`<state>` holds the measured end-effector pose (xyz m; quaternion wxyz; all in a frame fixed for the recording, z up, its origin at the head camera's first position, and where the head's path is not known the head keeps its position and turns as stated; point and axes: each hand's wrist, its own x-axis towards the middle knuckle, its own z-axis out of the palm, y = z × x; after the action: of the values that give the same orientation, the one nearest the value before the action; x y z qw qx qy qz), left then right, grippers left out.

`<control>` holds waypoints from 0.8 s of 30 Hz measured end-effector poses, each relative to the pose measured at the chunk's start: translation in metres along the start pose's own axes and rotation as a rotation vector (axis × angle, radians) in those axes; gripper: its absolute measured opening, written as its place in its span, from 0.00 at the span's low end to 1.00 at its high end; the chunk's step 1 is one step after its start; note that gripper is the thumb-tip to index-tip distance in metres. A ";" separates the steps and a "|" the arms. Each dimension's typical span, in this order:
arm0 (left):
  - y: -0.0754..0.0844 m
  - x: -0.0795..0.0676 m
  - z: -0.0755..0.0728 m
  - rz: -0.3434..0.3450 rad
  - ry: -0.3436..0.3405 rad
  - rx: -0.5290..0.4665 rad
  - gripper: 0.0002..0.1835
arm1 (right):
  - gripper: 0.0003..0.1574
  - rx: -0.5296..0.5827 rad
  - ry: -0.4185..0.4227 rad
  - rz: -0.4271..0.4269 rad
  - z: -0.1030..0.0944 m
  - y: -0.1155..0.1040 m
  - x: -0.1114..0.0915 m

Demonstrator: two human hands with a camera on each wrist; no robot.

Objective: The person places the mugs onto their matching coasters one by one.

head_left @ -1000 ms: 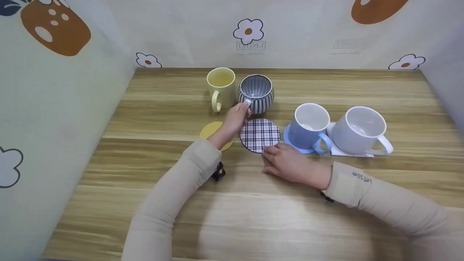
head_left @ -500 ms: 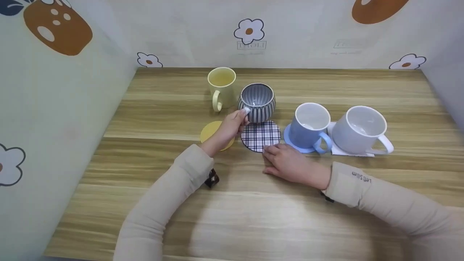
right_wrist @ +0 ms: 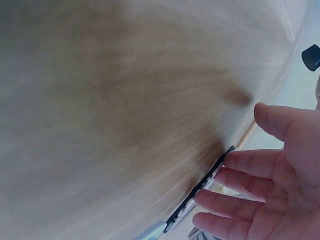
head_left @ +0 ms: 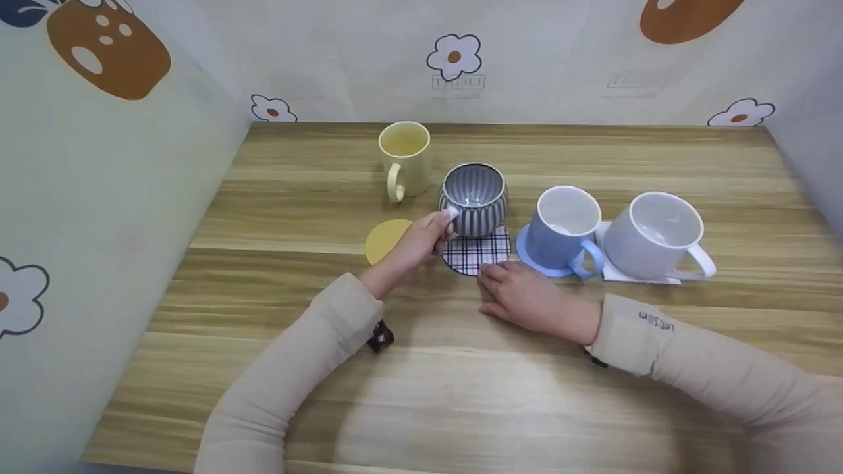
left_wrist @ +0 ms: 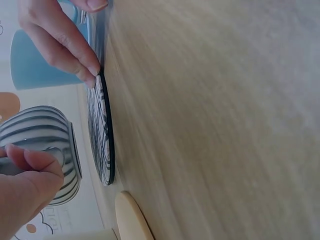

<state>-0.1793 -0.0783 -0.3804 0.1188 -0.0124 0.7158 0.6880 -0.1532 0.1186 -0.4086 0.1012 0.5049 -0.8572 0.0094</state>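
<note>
My left hand (head_left: pixel 415 247) grips the handle of a round grey-and-white striped mug (head_left: pixel 482 218). The mug overlaps the far part of a round plaid coaster (head_left: pixel 475 260) in the head view. From the left wrist, a gap shows between the mug's base and the coaster (left_wrist: pixel 102 135). My right hand (head_left: pixel 527 297) rests its fingertips on the coaster's near right edge. Those fingers (right_wrist: pixel 250 162) are extended in the right wrist view. Partly hidden by the left hand is a round yellow coaster (head_left: pixel 384 240). A yellow mug (head_left: pixel 411 168) stands behind it on the table.
Right of the plaid coaster, a blue mug (head_left: pixel 556 243) stands on a round blue coaster (head_left: pixel 523 250). Beside it a wide white mug (head_left: pixel 649 247) stands on a white square coaster (head_left: pixel 612 273). Patterned walls (head_left: pixel 540 59) border the wooden table (head_left: pixel 461 408) behind and at the sides.
The left hand has brought the striped mug nearer to me, from behind the plaid coaster to over its far part. The right hand stays at the coaster's edge.
</note>
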 end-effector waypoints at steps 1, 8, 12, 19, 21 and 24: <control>0.000 -0.001 0.000 0.000 -0.003 0.005 0.17 | 0.29 -0.002 0.000 0.000 0.000 0.000 0.000; -0.003 -0.008 0.001 -0.001 -0.029 0.065 0.17 | 0.29 0.006 0.011 0.005 0.000 0.000 -0.001; -0.006 -0.011 0.001 -0.001 -0.031 0.097 0.17 | 0.28 0.014 0.027 0.002 0.001 0.000 -0.001; -0.009 -0.015 0.000 -0.022 -0.027 0.079 0.17 | 0.28 0.016 0.024 0.006 0.002 0.000 -0.001; -0.010 -0.016 0.000 -0.029 -0.024 0.083 0.17 | 0.28 0.020 0.024 0.009 0.002 0.000 -0.001; -0.011 -0.018 0.000 -0.031 -0.024 0.093 0.17 | 0.28 0.020 0.021 0.017 0.001 -0.001 -0.001</control>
<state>-0.1603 -0.0817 -0.3876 0.1387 -0.0096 0.7453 0.6521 -0.1523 0.1194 -0.4103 0.1051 0.4987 -0.8600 0.0243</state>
